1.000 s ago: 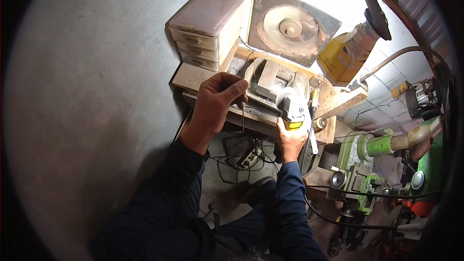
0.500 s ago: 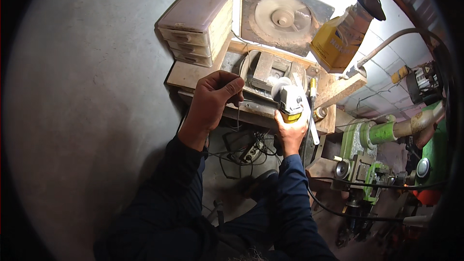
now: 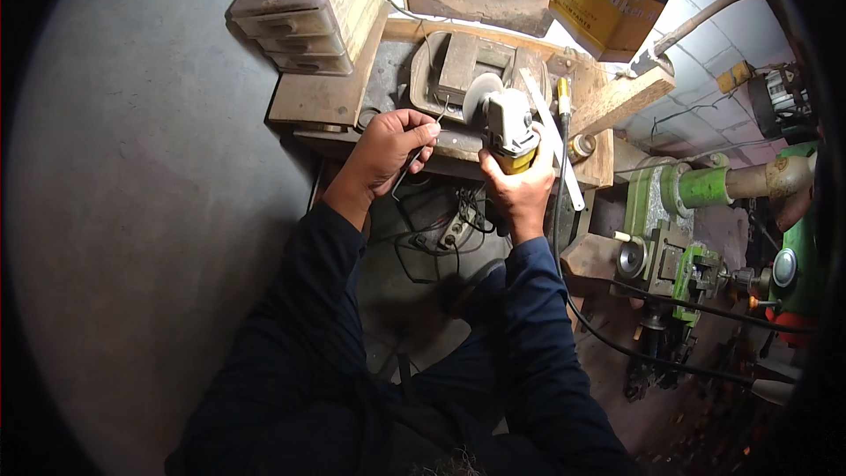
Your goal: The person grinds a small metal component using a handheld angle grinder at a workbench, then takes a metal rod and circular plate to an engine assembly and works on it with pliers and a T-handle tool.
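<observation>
My left hand (image 3: 388, 150) pinches a thin metal rod (image 3: 407, 174) with a bent lower end, its tip poking out past the fingers at the bench's front edge. Wrapped round the yellow body of an angle grinder (image 3: 512, 128) is my right hand (image 3: 526, 194). The grinder's thin disc (image 3: 480, 95) stands upright, a short way right of the rod's upper tip; the two appear apart. Just behind them, a metal machine vise (image 3: 458, 66) sits in a tray on the wooden bench (image 3: 317, 101). Whether the disc is spinning, I cannot tell.
A drawer unit (image 3: 304, 13) stands at the bench's left, a yellow container (image 3: 608, 0) hangs at upper right. A pale flat strip (image 3: 564, 159) lies right of the grinder. Cables and a power strip (image 3: 454, 231) are below; a green machine (image 3: 683, 247) stands right.
My left hand has come lower and nearer the bench edge, and the rod now tilts, its upper tip close to the disc. The grinder stays in my right hand. The whole view has shifted.
</observation>
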`<state>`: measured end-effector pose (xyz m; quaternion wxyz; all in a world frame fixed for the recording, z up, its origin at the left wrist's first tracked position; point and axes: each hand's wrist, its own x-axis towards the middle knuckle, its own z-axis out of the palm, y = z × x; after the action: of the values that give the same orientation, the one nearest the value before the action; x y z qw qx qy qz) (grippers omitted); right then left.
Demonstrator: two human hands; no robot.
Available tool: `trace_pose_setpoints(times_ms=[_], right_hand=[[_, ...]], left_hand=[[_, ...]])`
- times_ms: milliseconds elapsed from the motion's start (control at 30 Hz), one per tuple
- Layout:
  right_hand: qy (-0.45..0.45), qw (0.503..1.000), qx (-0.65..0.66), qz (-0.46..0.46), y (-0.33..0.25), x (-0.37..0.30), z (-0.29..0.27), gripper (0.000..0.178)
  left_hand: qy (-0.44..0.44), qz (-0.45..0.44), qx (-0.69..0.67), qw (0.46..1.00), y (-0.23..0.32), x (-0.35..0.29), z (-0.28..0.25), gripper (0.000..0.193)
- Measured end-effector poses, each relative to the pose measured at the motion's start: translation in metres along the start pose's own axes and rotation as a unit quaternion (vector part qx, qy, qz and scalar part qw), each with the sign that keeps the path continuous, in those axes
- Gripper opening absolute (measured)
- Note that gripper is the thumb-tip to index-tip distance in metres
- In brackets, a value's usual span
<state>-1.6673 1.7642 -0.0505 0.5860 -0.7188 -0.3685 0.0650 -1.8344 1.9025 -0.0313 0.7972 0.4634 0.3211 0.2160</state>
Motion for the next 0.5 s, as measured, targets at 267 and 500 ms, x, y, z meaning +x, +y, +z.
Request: trace_pose_setpoints(times_ms=[267, 500], right_hand=[[-0.021, 1.0, -0.006, 0.014, -0.0013, -0.0015, 0.0027, 0.067], [-0.028, 0.999, -0.035, 0.019, -0.0062, -0.0015, 0.0038, 0.067]], left_hand=[[0.038, -0.013, 0.02, 0.999, -0.0066, 0.0048, -0.0019, 0.008], [0.054, -0.009, 0.039, 0.998, -0.0107, 0.0072, -0.0012, 0.007]])
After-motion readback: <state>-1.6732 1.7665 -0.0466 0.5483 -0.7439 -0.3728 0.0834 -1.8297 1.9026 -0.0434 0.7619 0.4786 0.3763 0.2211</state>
